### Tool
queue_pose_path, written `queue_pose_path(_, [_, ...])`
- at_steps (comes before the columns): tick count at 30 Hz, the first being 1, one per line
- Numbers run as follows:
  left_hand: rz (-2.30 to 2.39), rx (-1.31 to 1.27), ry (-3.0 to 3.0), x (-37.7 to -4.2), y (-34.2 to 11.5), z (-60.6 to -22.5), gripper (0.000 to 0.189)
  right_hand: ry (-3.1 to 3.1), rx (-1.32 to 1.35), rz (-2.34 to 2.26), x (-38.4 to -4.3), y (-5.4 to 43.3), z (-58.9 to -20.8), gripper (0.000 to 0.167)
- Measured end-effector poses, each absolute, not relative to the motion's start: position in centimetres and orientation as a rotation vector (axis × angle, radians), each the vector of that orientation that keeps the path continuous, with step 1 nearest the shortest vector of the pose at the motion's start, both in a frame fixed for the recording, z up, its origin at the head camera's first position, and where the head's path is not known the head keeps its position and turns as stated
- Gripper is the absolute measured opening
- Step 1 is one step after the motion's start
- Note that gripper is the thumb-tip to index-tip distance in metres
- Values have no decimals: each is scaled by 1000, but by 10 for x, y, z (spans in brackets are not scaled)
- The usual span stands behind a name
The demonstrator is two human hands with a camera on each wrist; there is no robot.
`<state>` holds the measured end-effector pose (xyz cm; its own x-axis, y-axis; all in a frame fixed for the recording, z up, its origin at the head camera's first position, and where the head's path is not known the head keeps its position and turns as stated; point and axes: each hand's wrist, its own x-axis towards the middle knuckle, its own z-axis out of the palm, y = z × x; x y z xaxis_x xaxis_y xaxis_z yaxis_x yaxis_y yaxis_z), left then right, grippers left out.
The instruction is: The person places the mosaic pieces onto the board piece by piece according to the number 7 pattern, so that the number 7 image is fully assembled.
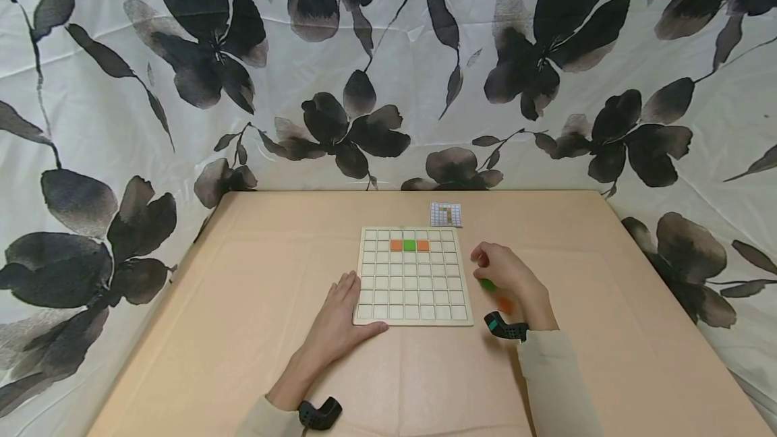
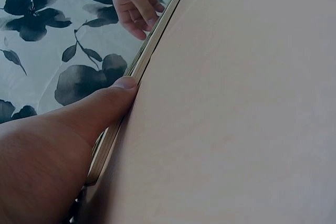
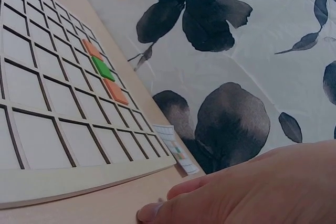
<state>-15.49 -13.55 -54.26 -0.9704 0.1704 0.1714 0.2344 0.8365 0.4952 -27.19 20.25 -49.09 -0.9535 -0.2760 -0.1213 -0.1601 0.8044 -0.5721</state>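
A pale grid board (image 1: 413, 322) lies on the table. In its top row but one, a green tile (image 1: 409, 245) sits between two orange tiles, the left orange tile (image 1: 396, 245) and the right orange tile (image 1: 423, 245). My left hand (image 1: 340, 319) rests at the board's lower left corner, straight fingers along the left side, thumb (image 2: 113, 98) against the front edge. Beside the board's right side, my right hand (image 1: 506, 275) hovers with bent fingers, thumb near the index finger (image 3: 184, 186). I cannot tell whether a tile is between them.
Loose green tiles (image 1: 487, 284) and orange tiles (image 1: 505, 304) lie under and beside the right hand. A small printed card (image 1: 446, 214) with a coloured grid pattern lies behind the board. A floral cloth (image 1: 328, 127) hangs beyond the table's far edge.
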Motion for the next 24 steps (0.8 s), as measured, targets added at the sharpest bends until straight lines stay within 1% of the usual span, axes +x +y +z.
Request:
queue_pose_path(11, [-799,-321,-2897,-155,-136,-543,111,2780,-304,-871,-272,205,-490,27])
queue_pose_path(20, [-799,-319,-2899,-155,-136,-543,111,2724,-243,-851,-270,209,-485,35])
queue_pose_path(24, [-805,-316,-2901,-155,-136,-543,111,2729,-265,-832,-270,212,-485,36])
